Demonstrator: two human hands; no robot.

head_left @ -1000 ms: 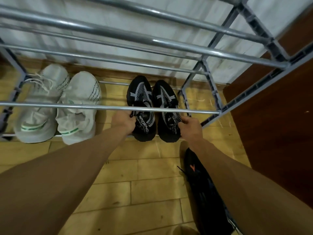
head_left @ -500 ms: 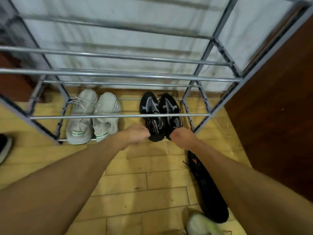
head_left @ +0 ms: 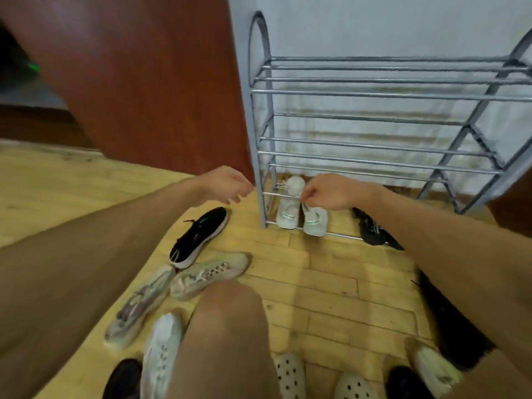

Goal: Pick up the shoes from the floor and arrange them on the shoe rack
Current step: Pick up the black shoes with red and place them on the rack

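While the left hand (head_left: 227, 184) hangs loosely open, the black sneaker (head_left: 198, 236) just below it looks light and soft, best taken at its heel collar.

Pale wood-plank floor (head_left: 316, 283), reddish-brown wooden panel (head_left: 149, 82), white wall (head_left: 374, 24)

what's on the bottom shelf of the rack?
On the shoe rack bottom shelf: white sneakers at its left end, black shoes beside them. The right hand and forearm hide the remainder.
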